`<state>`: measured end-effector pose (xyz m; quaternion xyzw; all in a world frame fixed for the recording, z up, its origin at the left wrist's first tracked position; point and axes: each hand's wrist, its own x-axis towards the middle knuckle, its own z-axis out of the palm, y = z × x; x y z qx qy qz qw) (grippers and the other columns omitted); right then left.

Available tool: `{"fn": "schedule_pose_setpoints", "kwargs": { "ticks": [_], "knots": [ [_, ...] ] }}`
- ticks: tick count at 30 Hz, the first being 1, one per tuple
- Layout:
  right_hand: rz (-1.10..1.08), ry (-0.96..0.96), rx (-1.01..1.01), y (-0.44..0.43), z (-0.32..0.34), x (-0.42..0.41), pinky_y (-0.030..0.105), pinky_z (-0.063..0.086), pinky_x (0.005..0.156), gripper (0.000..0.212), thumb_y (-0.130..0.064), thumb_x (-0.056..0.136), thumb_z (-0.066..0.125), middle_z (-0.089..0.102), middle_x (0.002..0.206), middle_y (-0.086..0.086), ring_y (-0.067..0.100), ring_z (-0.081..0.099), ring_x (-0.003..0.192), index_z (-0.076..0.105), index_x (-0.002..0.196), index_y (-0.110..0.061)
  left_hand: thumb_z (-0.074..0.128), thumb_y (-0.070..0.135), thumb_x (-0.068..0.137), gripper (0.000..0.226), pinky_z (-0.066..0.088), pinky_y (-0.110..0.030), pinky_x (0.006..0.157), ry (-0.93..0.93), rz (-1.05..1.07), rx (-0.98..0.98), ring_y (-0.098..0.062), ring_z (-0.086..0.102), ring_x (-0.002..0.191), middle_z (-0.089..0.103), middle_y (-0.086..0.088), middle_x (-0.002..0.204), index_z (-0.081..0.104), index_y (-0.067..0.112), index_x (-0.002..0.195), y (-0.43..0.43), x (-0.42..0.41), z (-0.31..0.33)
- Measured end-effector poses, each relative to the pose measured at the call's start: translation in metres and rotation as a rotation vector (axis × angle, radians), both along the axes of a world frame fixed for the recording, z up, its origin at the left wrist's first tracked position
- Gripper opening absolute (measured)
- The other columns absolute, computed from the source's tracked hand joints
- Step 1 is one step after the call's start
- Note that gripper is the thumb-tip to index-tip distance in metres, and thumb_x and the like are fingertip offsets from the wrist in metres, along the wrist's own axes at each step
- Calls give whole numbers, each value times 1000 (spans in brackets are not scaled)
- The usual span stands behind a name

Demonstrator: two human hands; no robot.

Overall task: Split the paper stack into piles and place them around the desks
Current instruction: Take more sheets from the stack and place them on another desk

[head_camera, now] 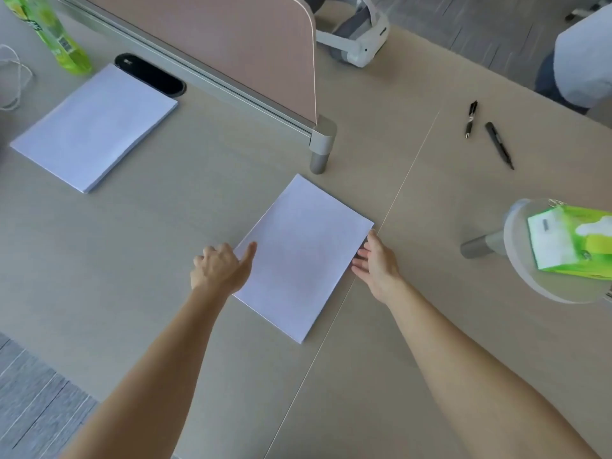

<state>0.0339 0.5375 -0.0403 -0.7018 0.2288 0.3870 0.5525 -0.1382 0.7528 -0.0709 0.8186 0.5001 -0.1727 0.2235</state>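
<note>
A white paper stack (pixel 303 256) lies flat on the beige desk (pixel 139 246), just left of the seam between two desks. My left hand (pixel 220 268) rests at the stack's left edge, thumb on the top sheet, fingers curled beside it. My right hand (pixel 376 263) touches the stack's right edge with fingers stretched along it. A second paper pile (pixel 94 125) lies on the desk at the far left, apart from both hands.
A pink divider panel (pixel 231 44) with a grey post (pixel 321 147) stands behind the stack. Two black pens (pixel 490 135) lie on the right desk. A green tissue box (pixel 569 240) sits on a round stand at right. A green bottle (pixel 56 38) and a white headset (pixel 357 38) are farther back.
</note>
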Motion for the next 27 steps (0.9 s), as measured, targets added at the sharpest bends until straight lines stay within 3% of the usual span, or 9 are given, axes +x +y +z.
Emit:
{"fn": "schedule_pose_setpoints", "kwargs": {
  "ticks": [5,7,9,12,16,19,22,27],
  "knots": [
    [-110,27,42,1,-2,2,43,50,97,53,-46,99,49,53,124,10,27,58,111,50,136,-8,35,66,94,72,37,-46,102,-163,6,-26,-37,40,127,50,-14,132,50,7,132,-4,38,7],
    [-154,57,40,2,-4,-1,48,50,94,44,-45,98,50,53,125,10,27,57,110,53,126,-11,40,60,95,65,37,-45,104,-263,-38,-70,-34,39,131,50,-12,136,50,10,135,-3,57,8],
    [-182,101,38,3,-6,-1,49,50,91,32,-41,97,52,53,119,9,26,55,108,56,105,-10,43,57,95,63,37,-44,106,-321,-63,-115,-33,37,133,49,-9,139,48,13,140,-2,77,7],
    [-208,117,47,9,-7,0,40,54,77,23,-35,95,53,59,99,4,18,58,89,58,89,-14,42,58,94,64,38,-47,107,-294,-37,-150,-32,36,135,47,-5,142,46,17,143,1,99,3],
    [-146,125,26,21,-8,3,34,57,76,31,-35,87,53,74,109,-1,16,67,87,69,110,-20,41,57,93,63,40,-48,104,-188,-21,-127,-35,37,131,46,-6,139,50,12,136,1,114,2],
    [-140,118,-2,24,-4,7,33,57,76,32,-34,86,54,74,108,-2,15,68,86,68,111,-21,36,60,93,65,35,-40,95,-151,3,-118,-34,39,129,50,-8,134,56,9,129,1,122,-3],
    [-149,108,-1,24,2,11,31,54,71,24,-32,90,54,71,93,-5,12,65,78,67,107,-21,29,62,90,69,28,-38,87,-157,49,-155,-32,41,128,56,-11,126,61,6,114,3,133,-8],
    [-132,67,-24,28,3,14,40,55,90,20,-37,90,54,69,98,-3,14,64,82,64,99,-22,33,59,94,64,38,-47,98,-167,121,-179,-35,37,128,49,-9,131,60,7,119,-2,138,2]
  ]
}}
